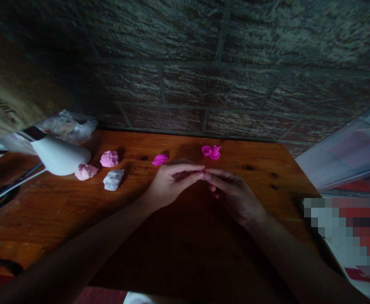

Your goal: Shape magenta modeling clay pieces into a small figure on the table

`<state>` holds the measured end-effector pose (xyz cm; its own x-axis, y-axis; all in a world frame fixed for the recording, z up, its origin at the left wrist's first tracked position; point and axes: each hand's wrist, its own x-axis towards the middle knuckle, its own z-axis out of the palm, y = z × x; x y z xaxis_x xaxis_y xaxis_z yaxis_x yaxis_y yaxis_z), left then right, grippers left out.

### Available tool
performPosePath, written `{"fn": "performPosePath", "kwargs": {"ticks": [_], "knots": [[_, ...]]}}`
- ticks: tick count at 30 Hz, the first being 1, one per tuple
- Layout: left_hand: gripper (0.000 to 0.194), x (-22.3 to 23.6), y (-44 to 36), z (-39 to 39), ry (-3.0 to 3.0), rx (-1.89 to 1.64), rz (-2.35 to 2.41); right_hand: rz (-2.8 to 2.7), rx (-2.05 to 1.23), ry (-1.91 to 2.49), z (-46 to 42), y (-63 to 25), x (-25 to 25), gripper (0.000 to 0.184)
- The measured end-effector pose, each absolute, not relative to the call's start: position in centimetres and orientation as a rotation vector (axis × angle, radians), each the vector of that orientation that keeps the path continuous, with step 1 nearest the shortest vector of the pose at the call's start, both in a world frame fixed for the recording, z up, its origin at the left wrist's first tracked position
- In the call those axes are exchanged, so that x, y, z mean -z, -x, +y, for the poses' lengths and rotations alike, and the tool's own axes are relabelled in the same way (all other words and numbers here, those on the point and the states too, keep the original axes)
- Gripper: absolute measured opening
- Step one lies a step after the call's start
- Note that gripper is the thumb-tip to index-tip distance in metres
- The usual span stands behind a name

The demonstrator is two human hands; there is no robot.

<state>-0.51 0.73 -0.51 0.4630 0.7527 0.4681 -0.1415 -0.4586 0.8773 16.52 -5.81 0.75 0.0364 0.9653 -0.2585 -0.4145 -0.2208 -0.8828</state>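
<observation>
My left hand point(172, 181) and my right hand point(232, 192) meet fingertip to fingertip above the wooden table. Between the pinched thumbs and forefingers shows a tiny bit of pink modelling clay point(203, 172), mostly covered by the fingers. Just beyond the right hand lies a bright pink clay shape point(212, 152) with rounded, petal-like parts. A bright pink clay lump point(160, 159) rests behind the left hand. Farther left are a pink lump point(109, 158), a paler pink lump point(86, 171) and a white lump point(113, 180), all rough and crumpled.
On the left of the table point(134, 147) a white rounded lamp-like object point(61, 155) with a cable stands near crumpled clear plastic point(74, 126). A cardboard box point(17, 76) rises at the upper left. A stone-patterned wall point(185, 80) borders the table's back edge.
</observation>
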Motion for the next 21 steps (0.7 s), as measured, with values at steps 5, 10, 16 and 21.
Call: {"fn": "performPosePath", "kwargs": {"ticks": [5,10,16,21], "knots": [[0.011,0.4,0.7,0.9,-1.719,-1.151,0.527,-0.696,-1.523,1.048,-6.0,-16.2,-1.0,0.024],[0.013,0.4,0.6,1.0,-1.685,-1.147,0.516,-0.675,-1.551,1.016,-6.1,-16.2,-1.2,0.025],[0.023,0.7,0.3,0.4,-1.745,-1.223,0.596,-0.604,-1.586,1.003,-6.1,-16.1,-1.2,0.025],[0.017,0.1,0.4,-0.1,-1.803,-1.299,0.650,-0.567,-1.602,0.990,-6.2,-15.8,-1.2,0.027]]}}
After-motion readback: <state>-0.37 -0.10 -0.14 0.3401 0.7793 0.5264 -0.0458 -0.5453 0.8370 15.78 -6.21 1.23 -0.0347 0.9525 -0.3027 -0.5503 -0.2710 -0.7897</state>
